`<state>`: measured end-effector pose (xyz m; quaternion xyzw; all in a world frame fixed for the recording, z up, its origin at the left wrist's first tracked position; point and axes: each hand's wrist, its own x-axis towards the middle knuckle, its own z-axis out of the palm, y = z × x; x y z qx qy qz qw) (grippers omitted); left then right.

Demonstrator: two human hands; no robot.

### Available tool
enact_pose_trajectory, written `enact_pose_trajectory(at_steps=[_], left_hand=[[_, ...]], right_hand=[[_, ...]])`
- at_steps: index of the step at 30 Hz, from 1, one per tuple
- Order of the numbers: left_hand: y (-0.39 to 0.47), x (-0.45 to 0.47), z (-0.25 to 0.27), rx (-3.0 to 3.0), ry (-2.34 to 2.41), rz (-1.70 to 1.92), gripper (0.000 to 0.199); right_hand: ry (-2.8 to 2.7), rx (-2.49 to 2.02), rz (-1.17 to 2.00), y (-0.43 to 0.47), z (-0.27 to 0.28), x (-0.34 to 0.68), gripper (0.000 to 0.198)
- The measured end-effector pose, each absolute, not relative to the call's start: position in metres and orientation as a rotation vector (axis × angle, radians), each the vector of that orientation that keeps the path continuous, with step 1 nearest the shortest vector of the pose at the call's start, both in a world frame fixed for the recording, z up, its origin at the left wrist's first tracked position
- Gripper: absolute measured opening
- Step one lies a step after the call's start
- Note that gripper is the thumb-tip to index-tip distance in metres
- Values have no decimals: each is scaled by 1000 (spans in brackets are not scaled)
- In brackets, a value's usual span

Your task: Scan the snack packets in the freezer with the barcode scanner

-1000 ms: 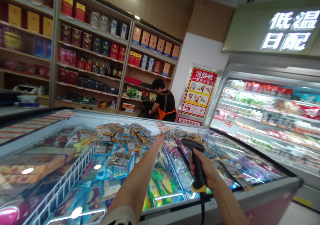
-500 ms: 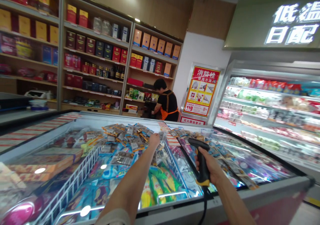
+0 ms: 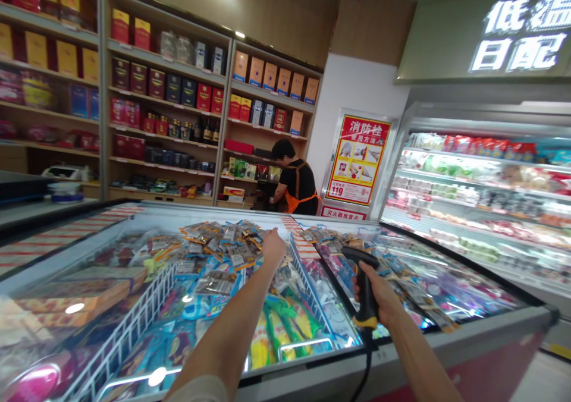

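Scanner (image 3: pixel 366 298), one: was right of centre, clasped upright by fingers of the right hand (image 3: pixel 380 292), seemingly so it could be aimed freely. Left hand (image 3: pixel 273 246), one: was mid-frame, beside heaped packets (image 3: pixel 225 241), too overlapped to count; its fingers' state could not be told.

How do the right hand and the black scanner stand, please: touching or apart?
Touching: the head view shows the right hand wrapped around the black scanner, with no gap between them.

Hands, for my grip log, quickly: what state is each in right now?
Left hand: near the packets; open or closed cannot be told.
Right hand: closed, holding the scanner.
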<state>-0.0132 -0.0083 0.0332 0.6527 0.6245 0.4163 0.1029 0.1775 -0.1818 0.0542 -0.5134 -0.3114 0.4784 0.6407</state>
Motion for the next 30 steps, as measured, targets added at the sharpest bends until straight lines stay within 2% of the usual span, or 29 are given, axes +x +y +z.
enact_pose_trajectory(at_steps=[5, 21, 30], left_hand=[[-11, 27, 37, 2104, 1698, 1247, 32], [-2, 185, 0, 2454, 1116, 858, 29], [-23, 253, -18, 2452, 1025, 877, 39]], right_hand=[[-684, -1193, 1040, -179, 52, 192, 23], [-559, -1238, 940, -161, 47, 277, 21], [-507, -1223, 924, -178, 40, 317, 26]])
